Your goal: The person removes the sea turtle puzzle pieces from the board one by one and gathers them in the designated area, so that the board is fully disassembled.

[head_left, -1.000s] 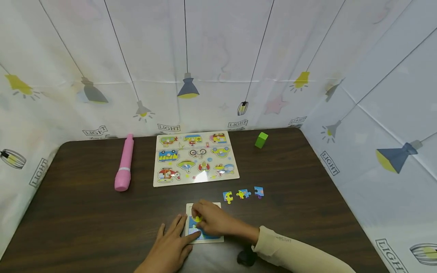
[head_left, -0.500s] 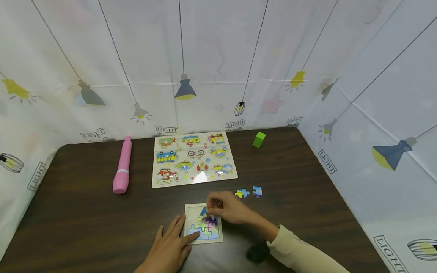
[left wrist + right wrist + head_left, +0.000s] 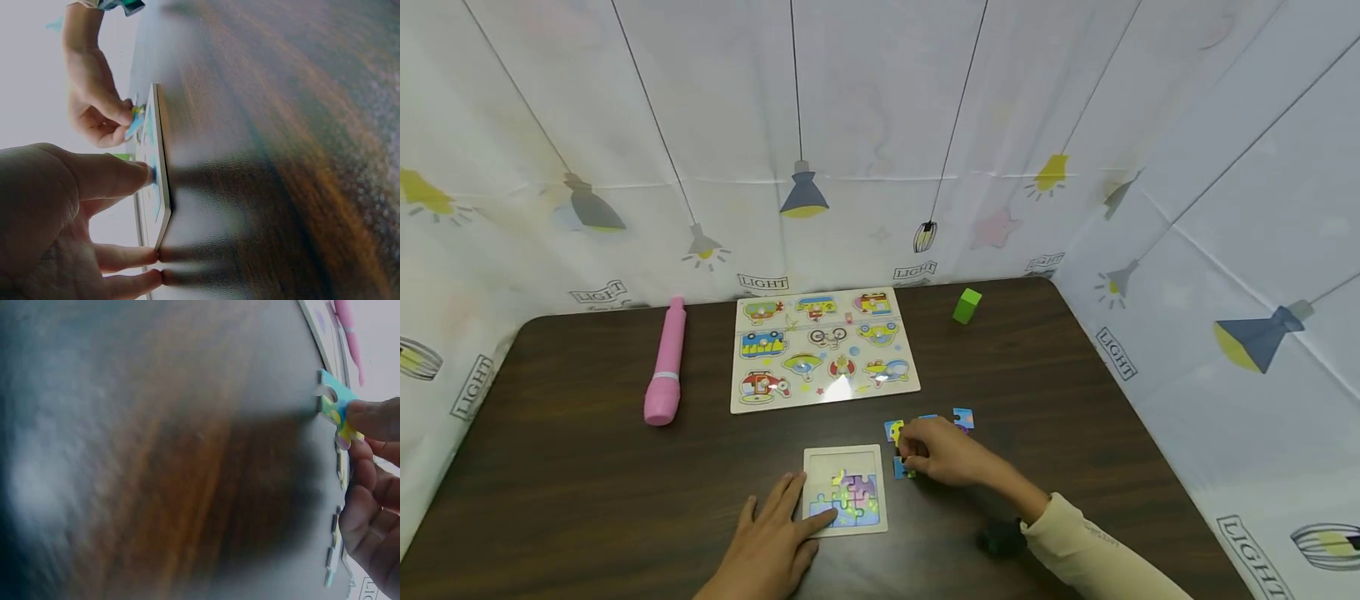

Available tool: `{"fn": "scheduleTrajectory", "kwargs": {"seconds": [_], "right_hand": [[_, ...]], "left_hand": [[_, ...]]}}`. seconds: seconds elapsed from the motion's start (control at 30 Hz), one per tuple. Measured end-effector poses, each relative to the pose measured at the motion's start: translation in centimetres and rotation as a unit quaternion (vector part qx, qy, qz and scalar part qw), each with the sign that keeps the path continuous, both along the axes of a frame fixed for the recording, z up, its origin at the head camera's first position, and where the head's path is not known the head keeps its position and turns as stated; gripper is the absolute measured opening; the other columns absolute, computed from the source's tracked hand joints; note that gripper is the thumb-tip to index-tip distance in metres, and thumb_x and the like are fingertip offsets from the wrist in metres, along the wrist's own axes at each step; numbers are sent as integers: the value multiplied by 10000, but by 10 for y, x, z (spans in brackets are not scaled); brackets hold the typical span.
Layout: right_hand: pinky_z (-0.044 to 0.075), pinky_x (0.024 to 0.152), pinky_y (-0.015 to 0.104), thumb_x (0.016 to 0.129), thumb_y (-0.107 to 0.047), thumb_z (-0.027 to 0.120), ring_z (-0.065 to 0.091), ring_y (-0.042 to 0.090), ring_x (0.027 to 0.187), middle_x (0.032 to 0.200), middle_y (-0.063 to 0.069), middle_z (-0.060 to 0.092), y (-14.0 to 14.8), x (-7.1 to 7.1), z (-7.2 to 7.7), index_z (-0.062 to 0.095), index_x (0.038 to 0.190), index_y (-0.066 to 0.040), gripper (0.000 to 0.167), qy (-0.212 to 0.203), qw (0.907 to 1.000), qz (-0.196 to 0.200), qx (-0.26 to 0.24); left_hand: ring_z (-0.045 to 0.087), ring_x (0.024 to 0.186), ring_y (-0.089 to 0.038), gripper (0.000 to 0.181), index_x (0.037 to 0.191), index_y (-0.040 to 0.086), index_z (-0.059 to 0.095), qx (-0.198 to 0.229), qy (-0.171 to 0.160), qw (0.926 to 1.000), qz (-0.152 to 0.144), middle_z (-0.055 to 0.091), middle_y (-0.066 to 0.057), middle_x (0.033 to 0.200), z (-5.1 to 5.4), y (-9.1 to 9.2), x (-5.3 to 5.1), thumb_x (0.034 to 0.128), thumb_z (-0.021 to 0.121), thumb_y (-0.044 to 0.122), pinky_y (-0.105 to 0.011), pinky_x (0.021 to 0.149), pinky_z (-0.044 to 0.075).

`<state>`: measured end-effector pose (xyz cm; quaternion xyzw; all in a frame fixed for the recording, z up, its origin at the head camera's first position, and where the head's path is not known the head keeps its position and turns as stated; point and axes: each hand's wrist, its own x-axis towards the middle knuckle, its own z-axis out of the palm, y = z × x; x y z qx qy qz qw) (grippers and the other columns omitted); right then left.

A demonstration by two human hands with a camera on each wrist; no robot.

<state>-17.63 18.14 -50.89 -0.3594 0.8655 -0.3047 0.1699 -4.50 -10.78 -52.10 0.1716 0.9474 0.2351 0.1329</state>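
My left hand [image 3: 767, 533] rests at the left side of a small wooden jigsaw tray [image 3: 846, 451], its thumb on the assembled pieces [image 3: 853, 500] and its other fingers extended along the rim. Those joined blue, green and purple pieces fill the tray's lower and right part; bare wood shows at the upper left. To the right of the tray, my right hand [image 3: 951, 454] pinches a blue, green and yellow jigsaw piece [image 3: 335, 394] between thumb and fingers. Loose pieces lie just beyond it: a yellow-blue one [image 3: 892, 428], a blue one [image 3: 963, 416], and another mostly hidden.
Behind the tray lies a larger vehicle puzzle board [image 3: 825, 400]. A pink microphone-shaped toy [image 3: 666, 367] is at the left and a green block [image 3: 967, 307] at the back right. Printed curtains [image 3: 865, 125] border the dark wooden table [image 3: 587, 467].
My right hand has moved from over the tray to its right side, carrying a piece out. More of the tray's assembled pieces now show. My left hand stays at the tray.
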Motion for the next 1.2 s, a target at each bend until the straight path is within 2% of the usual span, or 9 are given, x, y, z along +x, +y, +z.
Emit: {"fn": "scheduleTrajectory", "kwargs": {"seconds": [0.1,0.3,0.47,0.6,0.67,0.77,0.87,1.0,1.2], "right_hand": [[411,600,235,919,-44,753,456,33,663,732,-112,496,-3,2,-1,588,794,-157,237,207,9996,-132,112],[407,638,252,915,-63,759,446,56,716,799,-90,502,-8,2,-1,604,792,-168,224,613,9971,-27,454],[405,639,256,897,-119,791,446,103,773,879,-46,528,-15,9,3,687,919,-140,108,1489,9853,107,829],[514,838,379,890,-237,821,535,229,1087,1197,70,601,-29,15,6,722,1187,-151,326,2280,9672,616,940],[492,963,500,906,-314,802,472,316,1297,1392,120,545,-39,17,5,712,1250,-186,377,2457,9598,887,1032],[419,1043,617,915,-430,768,315,393,1460,1552,141,425,-51,19,2,713,1252,-244,388,2515,9540,1046,1249],[365,1081,646,911,-497,748,254,405,1494,1593,130,380,-59,21,-4,726,1192,-266,364,2503,9525,1022,1401],[363,1080,639,901,-462,774,297,394,1473,1564,120,419,-65,25,-7,744,1086,-254,280,2552,9524,992,1342],[387,1079,576,906,-344,798,351,353,1445,1506,102,478,-71,28,-6,722,990,-215,172,2397,9594,979,1121]], "left_hand": [[309,1470,-461,374,1340,298,699,26,-1,10000,-13,355,-234,1597,0,0,0,969,709,245,-852,1000,231],[313,1468,-463,364,1328,293,708,48,10,10000,31,361,-235,1594,0,0,1,968,710,246,-851,1000,232],[308,1470,-462,369,1338,297,701,47,-29,10000,-9,355,-233,1597,1,1,0,972,706,246,-851,1000,234],[299,1470,-472,375,1349,297,692,25,-100,9999,-29,345,-235,1601,1,1,0,977,701,256,-852,998,231],[298,1470,-476,377,1352,300,690,-4,-95,9999,-40,346,-236,1601,1,1,0,977,700,262,-852,997,234],[288,1474,-477,383,1360,310,683,-16,-117,9999,-69,339,-236,1605,0,2,-1,980,694,264,-852,997,231],[282,1476,-478,389,1368,318,676,7,-144,9998,-101,333,-237,1608,-1,2,-1,984,687,261,-855,995,228],[282,1477,-475,389,1373,320,672,21,-136,9998,-121,330,-234,1610,-1,3,-1,989,680,261,-856,992,230],[290,1474,-468,376,1357,311,685,7,-42,10000,-76,337,-230,1607,-1,2,0,985,686,254,-853,991,236]]}}
